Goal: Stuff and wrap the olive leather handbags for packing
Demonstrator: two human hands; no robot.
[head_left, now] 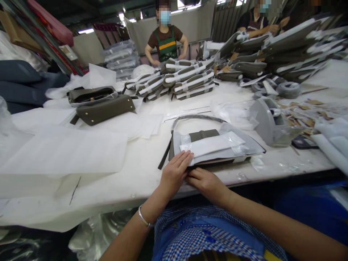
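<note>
head view, left hand (176,172) flat on wrapped bag (203,135), right hand (208,182) curled at edge, grips unclear

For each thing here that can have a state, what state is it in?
Left hand: palm down on the near bag
Right hand: fingers curled at that bag's near edge
Near bag: lying down, partly covered in white wrapping
Left bag: unwrapped, mouth open
Far bags: stacked, with white wrapping
White sheets: spread flat

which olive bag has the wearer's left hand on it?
The wrapped bag nearest the wearer, handle arched behind it: the left hand lies on its white wrapping. The left-side bag and rear pile are apart from that hand.
</note>
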